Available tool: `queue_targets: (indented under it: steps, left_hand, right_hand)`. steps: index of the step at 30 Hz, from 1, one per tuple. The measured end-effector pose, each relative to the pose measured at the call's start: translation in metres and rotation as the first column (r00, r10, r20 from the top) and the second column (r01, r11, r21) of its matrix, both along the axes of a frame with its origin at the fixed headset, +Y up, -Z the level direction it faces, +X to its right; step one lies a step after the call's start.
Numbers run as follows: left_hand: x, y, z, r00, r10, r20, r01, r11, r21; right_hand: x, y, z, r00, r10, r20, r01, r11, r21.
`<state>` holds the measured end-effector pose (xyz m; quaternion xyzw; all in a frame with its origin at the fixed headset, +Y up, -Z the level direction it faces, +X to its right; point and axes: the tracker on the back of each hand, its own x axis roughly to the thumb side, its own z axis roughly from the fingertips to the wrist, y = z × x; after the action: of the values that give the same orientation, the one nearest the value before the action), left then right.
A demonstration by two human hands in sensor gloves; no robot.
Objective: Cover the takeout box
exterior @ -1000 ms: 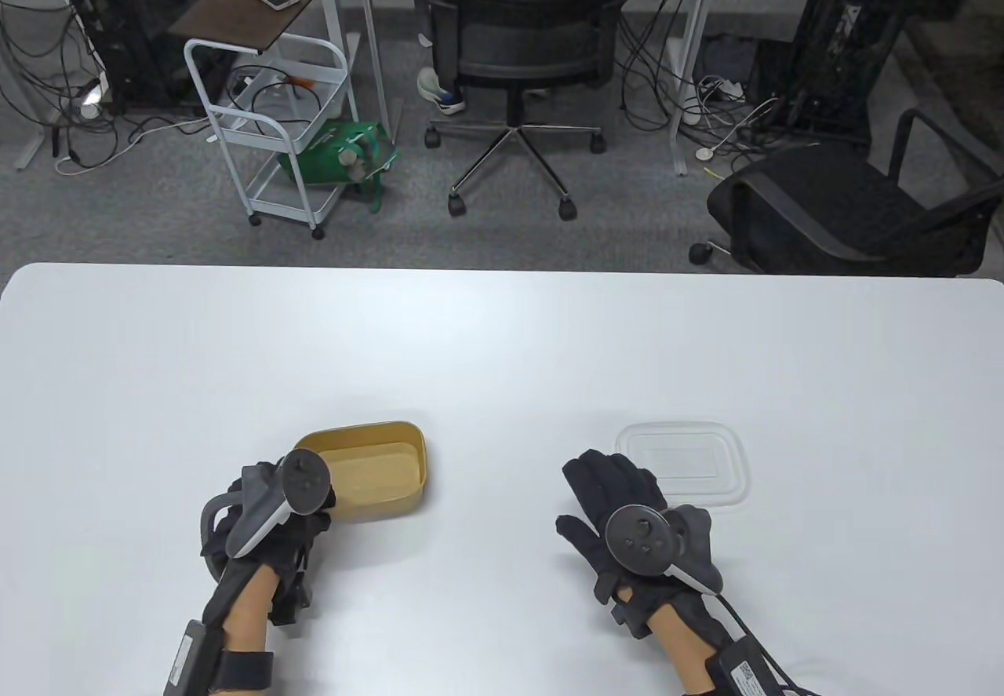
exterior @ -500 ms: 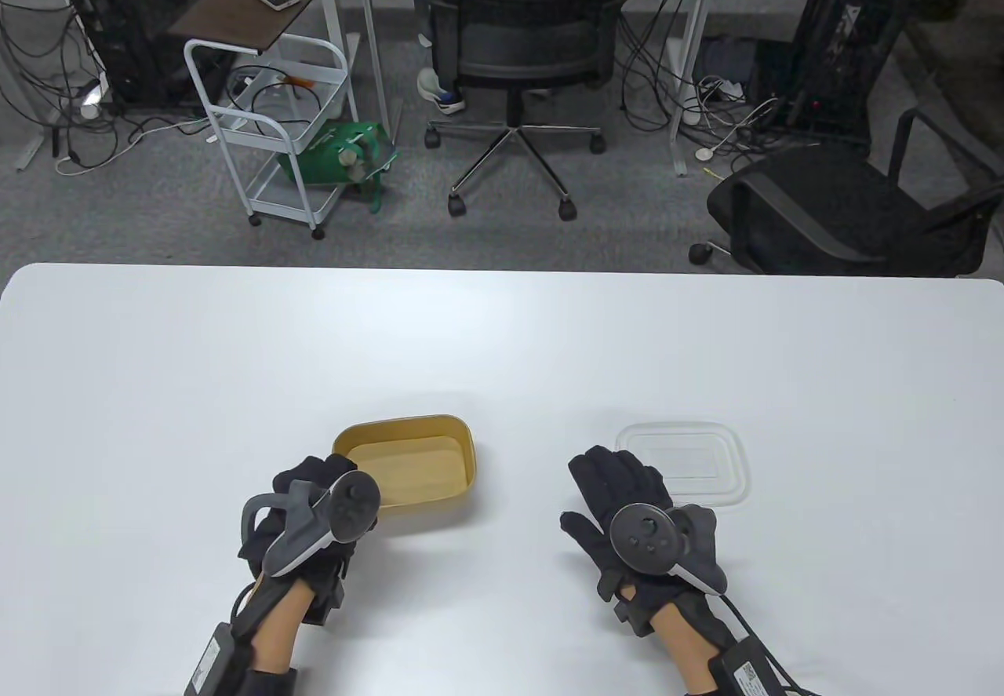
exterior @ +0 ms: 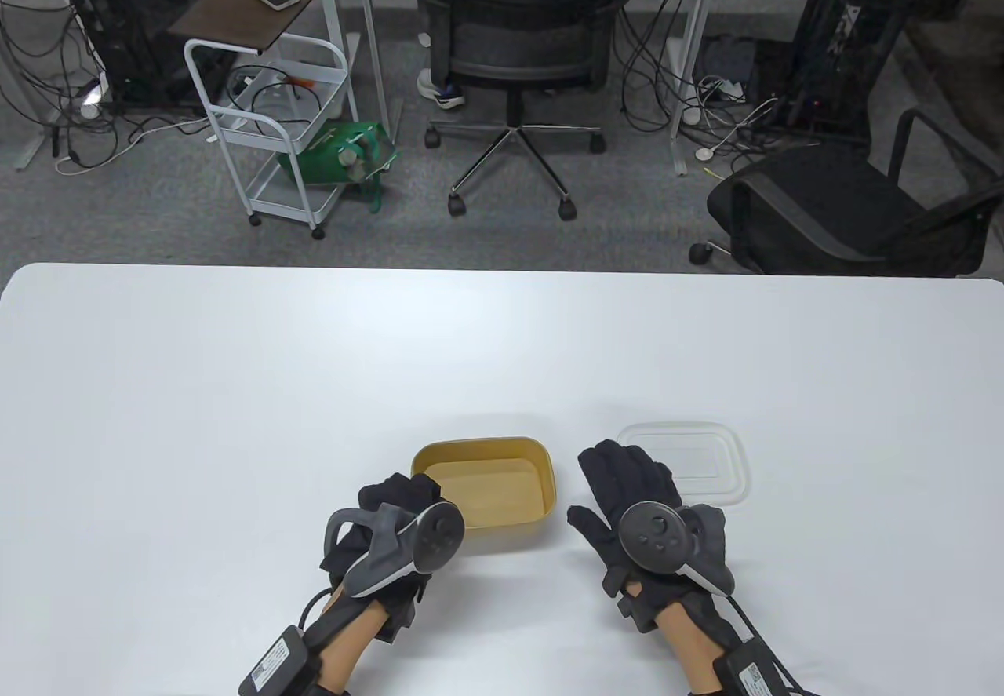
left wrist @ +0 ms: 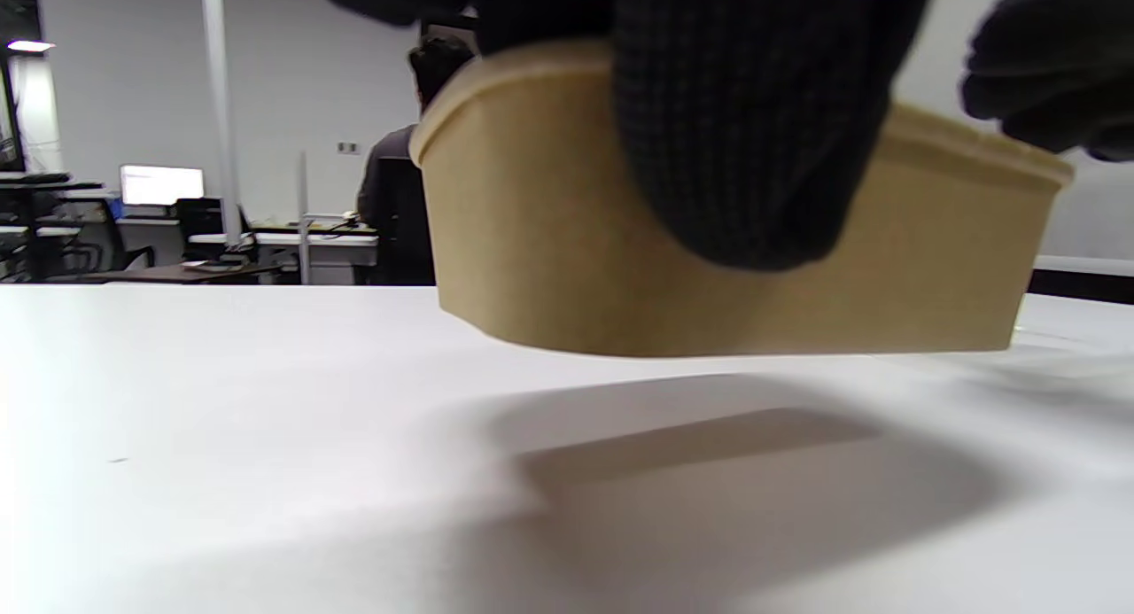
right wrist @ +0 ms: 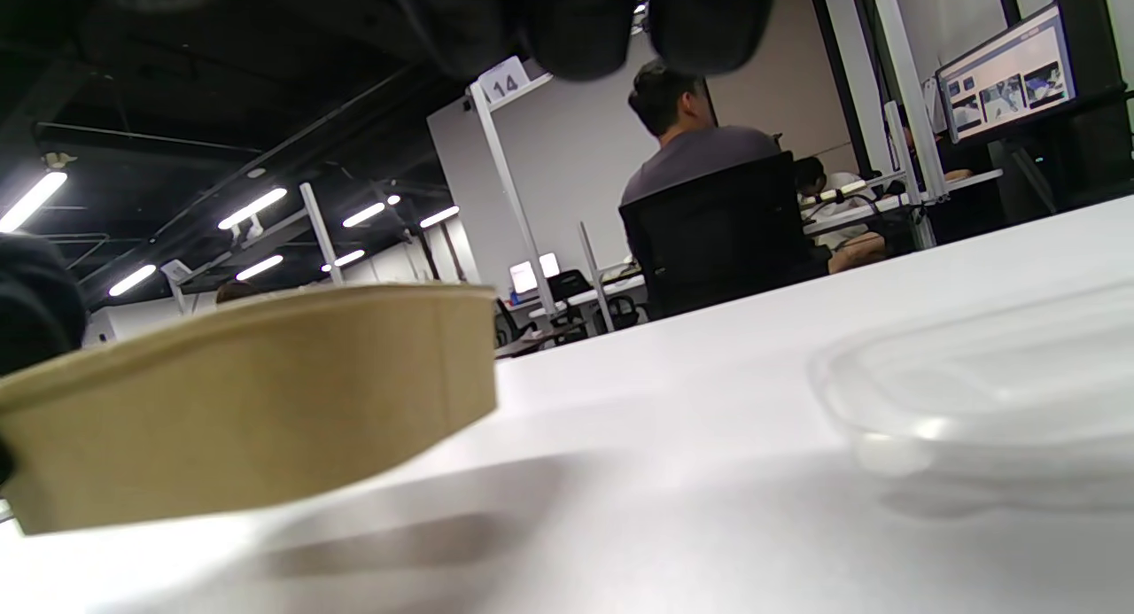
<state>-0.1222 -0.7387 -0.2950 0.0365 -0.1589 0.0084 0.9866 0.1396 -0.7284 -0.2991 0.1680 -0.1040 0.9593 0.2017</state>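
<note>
A tan takeout box (exterior: 490, 490), open and empty, is held a little above the white table (exterior: 235, 382) near its front middle. My left hand (exterior: 392, 523) grips its near left wall; in the left wrist view a gloved finger (left wrist: 753, 136) lies over the box wall (left wrist: 549, 242) and a shadow shows beneath the box. A clear plastic lid (exterior: 694, 460) lies flat on the table to the right of the box. My right hand (exterior: 627, 492) hovers flat and open between box and lid, empty, its far side over the lid's left edge. The right wrist view shows the box (right wrist: 248, 401) and the lid (right wrist: 974, 392).
Beyond the table's far edge stand a black office chair (exterior: 522, 45), a second chair (exterior: 847, 209) at the right and a white cart (exterior: 271, 123) at the left.
My left hand has carried the takeout box to the right, toward the lid, and a little nearer to me. My right hand has stayed almost in place.
</note>
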Motion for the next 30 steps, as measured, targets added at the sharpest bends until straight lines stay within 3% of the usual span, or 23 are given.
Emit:
queue_targets:
  steps: [8, 19, 30]
  left_hand:
    - [0.022, -0.017, 0.003, 0.999, -0.014, 0.041, 0.015, 1.000, -0.016]
    - [0.025, -0.037, -0.003, 0.998, -0.050, 0.042, 0.054, 0.993, -0.110]
    - [0.018, -0.023, 0.000, 0.998, -0.026, 0.060, 0.032, 0.994, -0.105]
  right_hand:
    - [0.000, 0.000, 0.000, 1.000, 0.007, -0.004, -0.007, 1.000, -0.009]
    - [-0.007, -0.003, 0.001, 0.999, 0.043, -0.023, -0.043, 0.998, -0.034]
    - [-0.012, -0.004, 0.002, 0.998, 0.059, -0.035, -0.061, 0.997, -0.045]
